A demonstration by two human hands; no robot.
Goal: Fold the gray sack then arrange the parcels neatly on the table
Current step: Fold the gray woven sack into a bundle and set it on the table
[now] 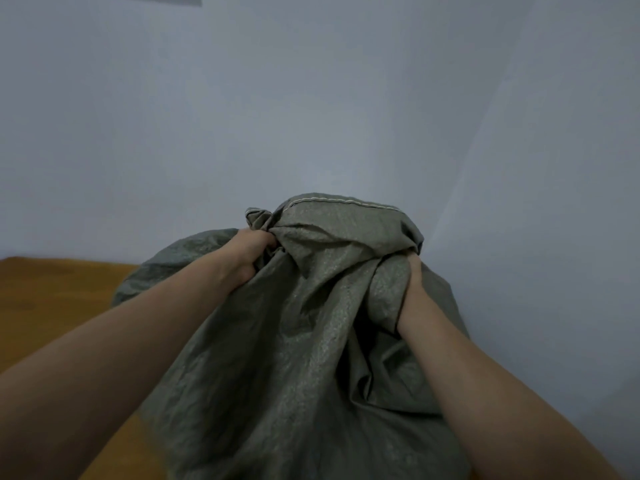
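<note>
A big gray woven sack (304,341) fills the lower middle of the head view, crumpled and bulging, with a stitched hem along its top. My left hand (247,252) grips a bunched corner of the sack at its upper left. My right hand (414,289) grips the fabric at the upper right, its fingers buried in the folds. Both arms reach forward and hold the sack up in front of me. No parcels show; whatever is inside the sack is hidden.
A brown wooden table (52,306) lies at the lower left, partly under the sack. A plain pale blue-gray wall (311,98) fills the background, with a corner line running down on the right.
</note>
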